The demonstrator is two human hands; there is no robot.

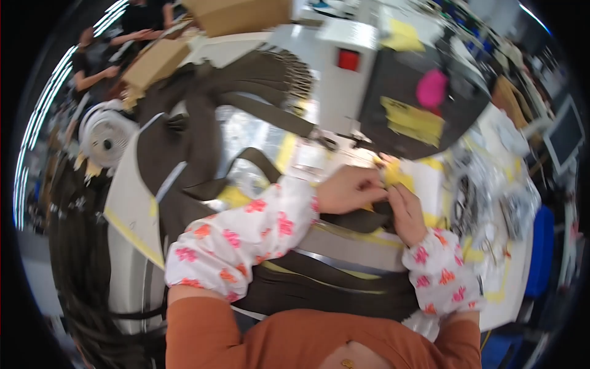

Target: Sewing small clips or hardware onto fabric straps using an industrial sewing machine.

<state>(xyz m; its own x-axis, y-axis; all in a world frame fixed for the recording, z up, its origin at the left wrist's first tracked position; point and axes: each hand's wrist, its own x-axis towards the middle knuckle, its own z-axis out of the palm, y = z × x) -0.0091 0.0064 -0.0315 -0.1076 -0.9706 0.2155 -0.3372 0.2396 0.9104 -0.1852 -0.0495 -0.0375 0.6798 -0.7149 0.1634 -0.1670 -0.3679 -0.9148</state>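
Observation:
Just in front of the sewing machine (345, 86), my two hands meet with their fingertips close together. My left hand (351, 189) is closed in a pinch, and my right hand (407, 214) pinches right beside it. A dark olive fabric strip (356, 221) hangs and curves below the fingers, and its edge appears to run up between them. Blur hides exactly how the fingertips grip it. More dark fabric (326, 289) lies in long bands across the near edge, by my body. Both forearms wear white sleeve covers (246, 237) with pink and orange flowers.
A large heap of dark fabric pieces (196, 123) covers the left of the table. Clear plastic bags (491, 184) lie at right, near a blue panel (541, 252). A white fan (107, 136), cardboard boxes (239, 15) and other people (92, 67) are at far left.

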